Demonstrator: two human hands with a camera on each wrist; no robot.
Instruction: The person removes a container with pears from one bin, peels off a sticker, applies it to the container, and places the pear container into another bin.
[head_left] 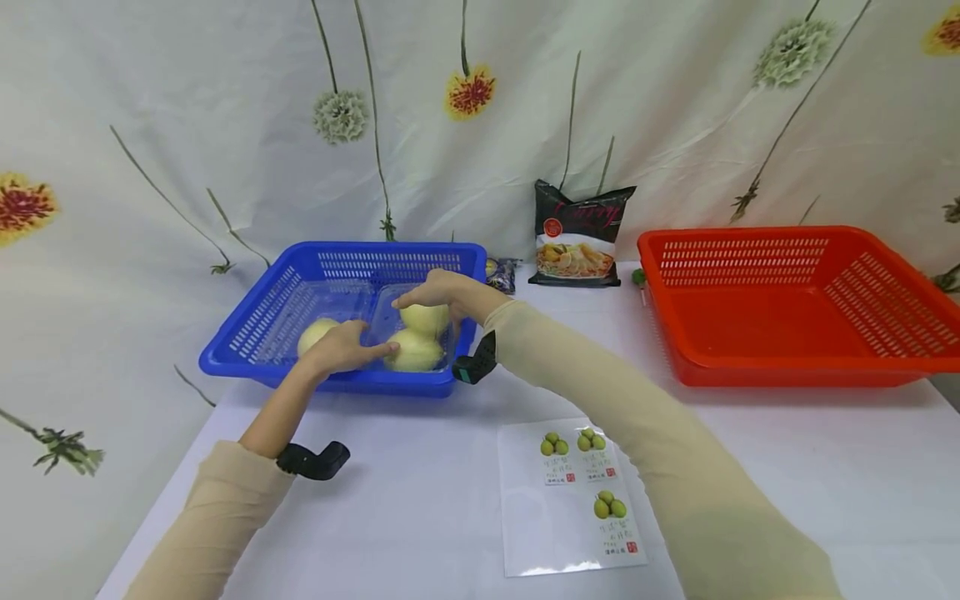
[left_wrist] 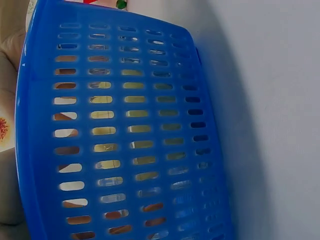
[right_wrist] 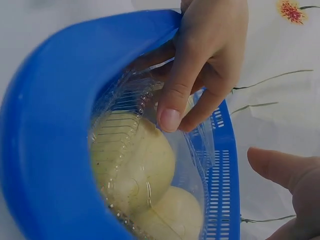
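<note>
The blue basket (head_left: 405,387) holds clear plastic boxes with pale yellow, pear-like fruits. Two of these fruits (head_left: 412,352) sit in the right-hand box (right_wrist: 192,165); another fruit (head_left: 317,333) lies in the left-hand box (head_left: 341,293). My left hand (head_left: 341,346) reaches over the basket's front rim and grips the right-hand box's edge, its thumb and forefinger at the plastic in the right wrist view. Over the back right of that box is my right hand (head_left: 446,292), thumb stretched out above the fruit. In the left wrist view, the basket wall (left_wrist: 150,90) hides most of the left hand's work.
A red basket (head_left: 787,375) stands to the right. Behind are a black noodle packet (head_left: 577,237) and a small dark packet (head_left: 501,275). A sheet with pear stickers (head_left: 555,533) lies in front on the white table, under the right forearm in the head view.
</note>
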